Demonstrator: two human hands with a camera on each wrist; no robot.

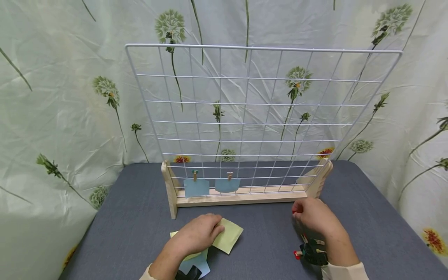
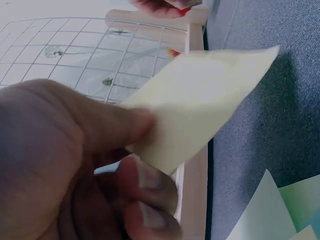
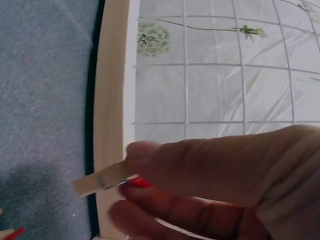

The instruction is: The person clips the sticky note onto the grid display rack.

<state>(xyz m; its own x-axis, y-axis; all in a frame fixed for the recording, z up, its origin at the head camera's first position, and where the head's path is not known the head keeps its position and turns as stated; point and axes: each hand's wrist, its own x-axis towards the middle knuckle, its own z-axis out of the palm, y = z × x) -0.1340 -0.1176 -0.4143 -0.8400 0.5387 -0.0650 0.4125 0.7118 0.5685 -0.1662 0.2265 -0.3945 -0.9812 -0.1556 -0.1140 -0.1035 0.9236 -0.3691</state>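
Observation:
My left hand [image 1: 197, 235] pinches a yellow paper sheet [image 1: 229, 235] between thumb and fingers. In the left wrist view that yellow sheet [image 2: 200, 95] is raised off the table, one corner pointing away from the hand. Near the rack's right foot, my right hand [image 1: 316, 217] grips a small wooden clothespin [image 3: 102, 181] with a red end, thumb on top. Two blue papers hang low on the white wire grid [image 1: 259, 124]: a left one [image 1: 196, 188] and a right one [image 1: 227, 186], each under a small clothespin.
A wooden base [image 1: 241, 198] holds the grid upright on the grey table [image 1: 133, 217]. More yellow and blue papers [image 1: 201, 264] lie beneath the left forearm. Several clothespins, one red-tipped [image 1: 298, 254], lie by the right wrist. A flower-printed curtain [image 1: 70, 116] hangs behind.

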